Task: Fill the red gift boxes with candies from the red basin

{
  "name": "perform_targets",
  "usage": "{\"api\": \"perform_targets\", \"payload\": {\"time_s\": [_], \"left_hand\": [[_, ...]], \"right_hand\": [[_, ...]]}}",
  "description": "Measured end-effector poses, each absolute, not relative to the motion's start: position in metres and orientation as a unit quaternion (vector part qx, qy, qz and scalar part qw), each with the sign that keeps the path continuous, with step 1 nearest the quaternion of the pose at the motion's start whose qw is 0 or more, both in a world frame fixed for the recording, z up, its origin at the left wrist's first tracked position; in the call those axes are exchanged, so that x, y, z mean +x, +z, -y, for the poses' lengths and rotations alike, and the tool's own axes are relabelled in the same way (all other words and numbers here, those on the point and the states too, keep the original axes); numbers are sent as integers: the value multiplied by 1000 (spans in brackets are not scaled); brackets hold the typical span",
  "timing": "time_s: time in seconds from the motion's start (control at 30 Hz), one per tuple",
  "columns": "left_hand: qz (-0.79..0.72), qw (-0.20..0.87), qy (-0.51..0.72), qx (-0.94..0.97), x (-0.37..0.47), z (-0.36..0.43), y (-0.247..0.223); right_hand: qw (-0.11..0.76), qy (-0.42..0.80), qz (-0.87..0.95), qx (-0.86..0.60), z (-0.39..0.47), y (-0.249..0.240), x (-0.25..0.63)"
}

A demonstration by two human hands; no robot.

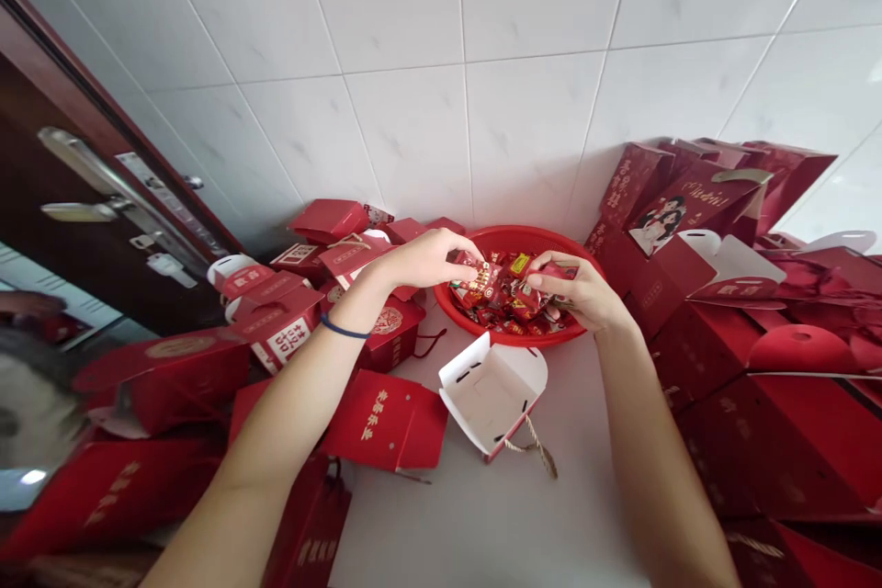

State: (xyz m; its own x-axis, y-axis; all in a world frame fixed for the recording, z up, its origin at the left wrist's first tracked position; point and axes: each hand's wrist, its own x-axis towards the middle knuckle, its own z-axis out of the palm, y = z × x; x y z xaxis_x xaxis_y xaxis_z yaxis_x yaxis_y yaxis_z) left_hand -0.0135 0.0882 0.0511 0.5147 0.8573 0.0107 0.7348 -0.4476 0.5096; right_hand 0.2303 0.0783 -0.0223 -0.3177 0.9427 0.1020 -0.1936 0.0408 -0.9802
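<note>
Two bare hands are at work over one red plastic basket (516, 241), which stands on a pale table (482, 524) close to a tiled wall (413, 9). Basket contents: a heap of wrapped sweets (514, 301), mostly red, at least one yellow patch among them.

Left hand (437, 259): reaches over the basket's left side; thumb and fingers closed on a red packet (484, 280) with pale lettering. Dark blue band (344, 327) round the wrist.

Right hand (577, 289): at the basket's right side, thumb and fingers bent round red-wrapped pieces (561, 274); exact count cannot be told, as the fingers hide part of them.

Nearest the person, just in front of the basket: one open carton (489, 400), white inside, flap raised, with a twisted cord handle (534, 450) trailing onto the table. Directly left of it, a red box (386, 420) with gold characters.

Surroundings: more red boxes (279, 326) crowd the left side, some marked with characters. On the right, stacked cartons (717, 349), with printed gift bags (689, 197) standing behind against the wall. Far left: dark door (41, 110), metal handle (75, 152), keys (169, 268) hanging below it.
</note>
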Motion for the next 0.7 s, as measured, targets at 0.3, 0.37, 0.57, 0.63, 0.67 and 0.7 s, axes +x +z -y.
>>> {"api": "perform_targets", "payload": {"time_s": [0.3,0.37,0.57,0.63,0.67,0.7], "left_hand": [[-511,172,-2,842,-22,-15,85],[-514,173,-23,840,-20,-14,93],[-508,180,-27,842,-17,-12,103],[-491,203,-27,847,-16,-10,99],[-477,215,-29,852,-15,-9,97],[-460,226,-31,858,-13,-9,93]], "right_hand": [[214,583,725,-298,-49,-12,203],[191,575,738,-297,-47,-15,198],[208,562,744,-296,-44,-20,191],[227,565,728,-315,-44,-18,193],[237,569,719,-321,-44,-16,195],[247,572,711,-325,-44,-14,198]]}}
